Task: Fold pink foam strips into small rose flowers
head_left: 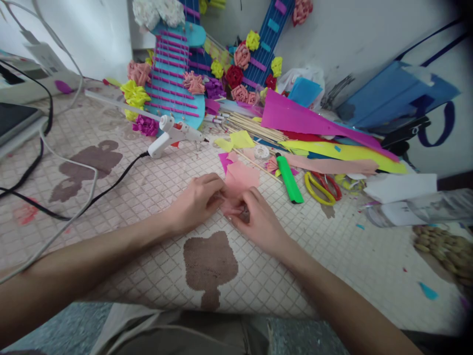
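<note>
The person's left hand and right hand lay close together over the diamond-patterned tablecloth, pinching a piece of pink paper. Loose pink sheets lay just beyond. A white glue gun rested farther left; a green bar-shaped object and yellow-and-red scissors lay right. Blue panels with paper flowers stood behind.

I get diffuse light, pale glare on the white surface at ten o'clock, dark corners at two and four, pink paper perhaps blurred.
</note>
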Demonstrator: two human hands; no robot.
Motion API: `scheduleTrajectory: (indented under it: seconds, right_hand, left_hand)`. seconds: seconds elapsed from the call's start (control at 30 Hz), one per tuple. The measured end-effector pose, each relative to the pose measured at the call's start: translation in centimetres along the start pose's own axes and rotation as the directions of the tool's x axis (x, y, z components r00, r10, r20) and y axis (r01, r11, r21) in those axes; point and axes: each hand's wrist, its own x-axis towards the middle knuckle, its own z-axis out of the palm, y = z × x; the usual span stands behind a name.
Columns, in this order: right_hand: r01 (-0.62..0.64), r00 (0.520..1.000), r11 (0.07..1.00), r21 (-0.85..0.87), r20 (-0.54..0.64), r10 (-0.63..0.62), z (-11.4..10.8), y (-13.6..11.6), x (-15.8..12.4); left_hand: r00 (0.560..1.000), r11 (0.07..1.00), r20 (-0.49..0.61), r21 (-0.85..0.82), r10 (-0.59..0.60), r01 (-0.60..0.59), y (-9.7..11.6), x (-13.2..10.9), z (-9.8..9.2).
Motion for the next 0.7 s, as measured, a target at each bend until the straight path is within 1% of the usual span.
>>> scheduleTrajectory:
  seconds: [0.03,0.07,0.13,0.23,0.3,0.43,0.6,0.7]
  right_hand:
    - [-0.005,1.0,1.0,0.002,-0.002,0.005,0.0,0.0,0.0]
    - [-0.009,1.0,1.0,0.001,-0.003,0.009,0.0,-0.1,0.1]
    - [-0.008,1.0,1.0,0.0,-0.008,0.008,0.0,-0.1,0.1]
    - [-0.013,1.0,1.0,0.019,-0.017,0.013,-0.2,0.0,0.2]
    - [-0.033,0.999,0.999,0.036,-0.004,0.033,-0.5,0.2,0.2]
    - [-0.045,0.999,0.999,0.03,0.026,0.044,-1.2,0.9,0.2]
    - [-0.076,0.996,0.996,0.034,0.044,0.075,-2.1,1.6,0.3]
    - [-0.076,0.996,0.995,0.061,0.044,0.073,-2.3,1.8,0.3]
  left_hand:
    - [1.0,1.0,-0.015,0.001,0.028,-0.028,0.2,0.0,0.1]
    - [0.999,0.999,-0.008,0.001,0.052,-0.052,0.4,-0.1,0.1]
    - [0.995,0.996,0.053,-0.002,0.085,-0.085,0.7,-0.2,0.4]
    - [0.983,0.996,0.161,-0.003,0.085,-0.086,0.8,-0.2,0.8]
    - [0.979,0.997,0.191,-0.008,0.078,-0.078,0.6,-0.2,0.9]
    - [0.98,0.998,0.189,-0.023,0.062,-0.059,0.4,-0.2,1.1]
    - [0.987,0.999,0.159,0.013,-0.032,0.03,0.8,-0.2,1.3]
    - [0.988,0.999,0.151,0.028,-0.037,0.033,0.9,-0.2,1.2]
